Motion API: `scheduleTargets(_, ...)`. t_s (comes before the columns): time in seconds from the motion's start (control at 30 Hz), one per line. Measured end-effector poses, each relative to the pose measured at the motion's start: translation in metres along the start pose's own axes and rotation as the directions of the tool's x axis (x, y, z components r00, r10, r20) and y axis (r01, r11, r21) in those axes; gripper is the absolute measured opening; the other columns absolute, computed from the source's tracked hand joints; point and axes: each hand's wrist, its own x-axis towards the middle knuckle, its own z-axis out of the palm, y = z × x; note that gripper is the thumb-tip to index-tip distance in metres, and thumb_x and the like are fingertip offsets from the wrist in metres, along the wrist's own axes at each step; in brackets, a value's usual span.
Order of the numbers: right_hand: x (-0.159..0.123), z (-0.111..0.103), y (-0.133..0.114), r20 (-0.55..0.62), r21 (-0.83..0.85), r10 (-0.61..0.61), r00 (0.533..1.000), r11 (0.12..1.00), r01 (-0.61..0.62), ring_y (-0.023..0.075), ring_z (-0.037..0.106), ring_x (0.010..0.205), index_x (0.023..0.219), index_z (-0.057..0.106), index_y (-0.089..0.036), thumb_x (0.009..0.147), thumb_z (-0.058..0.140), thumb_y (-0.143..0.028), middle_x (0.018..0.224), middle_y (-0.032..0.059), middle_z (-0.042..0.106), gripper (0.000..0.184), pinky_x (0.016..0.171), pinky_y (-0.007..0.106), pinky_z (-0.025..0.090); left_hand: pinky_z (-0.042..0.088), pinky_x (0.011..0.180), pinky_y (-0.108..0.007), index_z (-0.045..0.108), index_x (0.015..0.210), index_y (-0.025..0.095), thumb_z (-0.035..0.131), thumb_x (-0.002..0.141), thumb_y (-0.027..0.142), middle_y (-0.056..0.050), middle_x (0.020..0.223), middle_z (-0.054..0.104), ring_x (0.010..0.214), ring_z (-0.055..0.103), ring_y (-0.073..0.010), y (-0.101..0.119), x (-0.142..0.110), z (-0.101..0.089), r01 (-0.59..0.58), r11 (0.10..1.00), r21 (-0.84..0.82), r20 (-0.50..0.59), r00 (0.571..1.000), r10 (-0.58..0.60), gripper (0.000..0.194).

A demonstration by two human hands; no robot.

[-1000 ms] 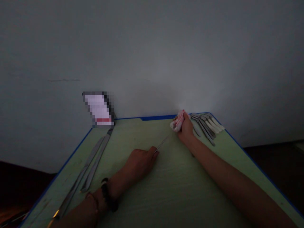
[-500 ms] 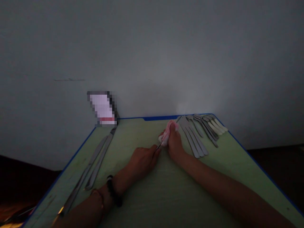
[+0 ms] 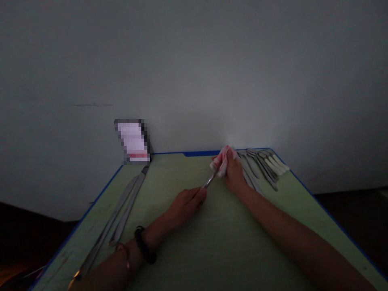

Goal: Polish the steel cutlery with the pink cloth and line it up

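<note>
My left hand rests on the green table with its fingers closed round the handle of a slim metal utensil. The utensil points up and to the right. My right hand is closed on a pink and white cloth, which wraps the far end of the utensil. A dark bead bracelet sits on my left wrist.
A row of several metal utensils lies at the table's far right corner, just right of my right hand. Long knives lie along the left edge. A pixelated upright object leans on the grey wall at the far left corner.
My right hand with the cloth came in from the far right onto the utensil, slid toward my left hand, then drew back out along it. My left hand stayed put.
</note>
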Motion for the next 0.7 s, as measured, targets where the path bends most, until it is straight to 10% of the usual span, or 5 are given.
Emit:
scheduleTargets(0.23, 0.017, -0.011, -0.012, -0.076, 0.035, -0.077, 0.994, 0.996, 0.080, 0.0135, 0.059, 0.054, 0.069, 0.058, -0.018, 0.078, 0.051, -0.064, 0.061, 0.0024, 0.063, 0.047, 0.053, 0.026, 0.048, 0.042, 0.062, -0.023, 0.050, 0.064, 0.019, 0.020, 0.096, 0.046, 0.002, 0.055, 0.055, 0.055, 0.052, -0.0116, 0.001, -0.004, 0.000, -0.058, 0.998, 0.021, 0.066, 0.996, 0.057, 0.052)
scheduleTargets(0.47, -0.028, 0.018, 0.010, 0.053, -0.010, 0.066, 0.996, 0.998, -0.065, 0.0142, 0.058, 0.049, 0.073, 0.059, -0.018, 0.081, 0.041, -0.067, 0.061, 0.0038, 0.064, 0.053, 0.044, 0.025, 0.043, 0.036, 0.050, -0.022, 0.041, 0.054, 0.020, 0.018, 0.094, 0.049, 0.003, 0.044, 0.045, 0.045, 0.045, -0.0110, -0.001, 0.001, -0.002, 0.019, 0.996, -0.092, -0.022, 1.000, -0.021, 0.054)
scheduleTargets(0.7, -0.057, 0.029, 0.019, 0.140, -0.136, 0.006, 0.990, 0.991, 0.014, 0.0146, 0.064, 0.059, 0.085, 0.064, -0.016, 0.085, 0.038, -0.064, 0.071, 0.0053, 0.070, 0.055, 0.060, 0.026, 0.050, 0.037, 0.052, -0.024, 0.049, 0.064, 0.018, 0.022, 0.089, 0.036, -0.002, 0.055, 0.055, 0.050, 0.051, -0.0137, -0.005, 0.005, -0.001, -0.002, 0.989, 0.146, -0.073, 0.997, 0.013, 0.042)
